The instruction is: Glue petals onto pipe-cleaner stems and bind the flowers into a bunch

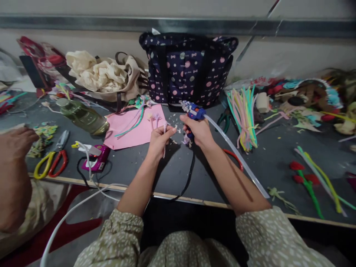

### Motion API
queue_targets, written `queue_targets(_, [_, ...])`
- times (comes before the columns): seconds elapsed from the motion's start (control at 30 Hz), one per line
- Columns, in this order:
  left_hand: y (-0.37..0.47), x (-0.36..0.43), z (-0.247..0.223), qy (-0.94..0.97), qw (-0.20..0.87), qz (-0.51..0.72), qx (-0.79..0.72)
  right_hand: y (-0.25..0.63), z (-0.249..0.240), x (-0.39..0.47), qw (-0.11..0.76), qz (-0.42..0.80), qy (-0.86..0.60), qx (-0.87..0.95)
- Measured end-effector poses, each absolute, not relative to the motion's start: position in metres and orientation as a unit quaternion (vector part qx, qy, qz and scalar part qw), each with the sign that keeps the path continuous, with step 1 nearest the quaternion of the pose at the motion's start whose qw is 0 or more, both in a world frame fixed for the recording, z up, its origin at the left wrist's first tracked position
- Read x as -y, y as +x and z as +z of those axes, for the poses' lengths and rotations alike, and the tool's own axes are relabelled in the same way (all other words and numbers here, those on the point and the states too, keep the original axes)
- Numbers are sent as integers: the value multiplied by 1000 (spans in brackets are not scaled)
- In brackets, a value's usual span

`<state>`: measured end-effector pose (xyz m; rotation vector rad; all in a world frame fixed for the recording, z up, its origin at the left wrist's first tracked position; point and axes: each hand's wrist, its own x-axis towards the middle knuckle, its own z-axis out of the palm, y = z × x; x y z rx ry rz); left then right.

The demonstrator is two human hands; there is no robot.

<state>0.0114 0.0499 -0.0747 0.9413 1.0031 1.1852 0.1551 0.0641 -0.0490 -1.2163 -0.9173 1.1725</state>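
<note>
In my right hand [198, 130] is a blue hot glue gun [194, 110], its nozzle tilted up and to the left. A long clear glue stick [236, 154] sticks out of its back and reaches over my forearm. My left hand [160, 140] pinches a thin pale lilac fuzzy stem [164, 142] upright between thumb and fingers. Just beyond that hand, small cream and lilac flower pieces [154, 118] lie on a pink sheet [133, 133]. White scraps [178, 124] are scattered between my hands.
Left are a green bottle [83, 115], scissors [57, 155], a magenta device [97, 159] with white cables, and another person's hand [18, 144]. A patterned bag [189, 70] stands behind. Rightward are a pipe-cleaner bundle [243, 116], green-handled pliers [223, 120] and red flowers [304, 178].
</note>
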Motion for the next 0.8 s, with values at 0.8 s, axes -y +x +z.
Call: queue_targets(0.8, [28, -38, -80, 432, 710, 393, -395, 195, -64, -12, 559, 575, -500, 328])
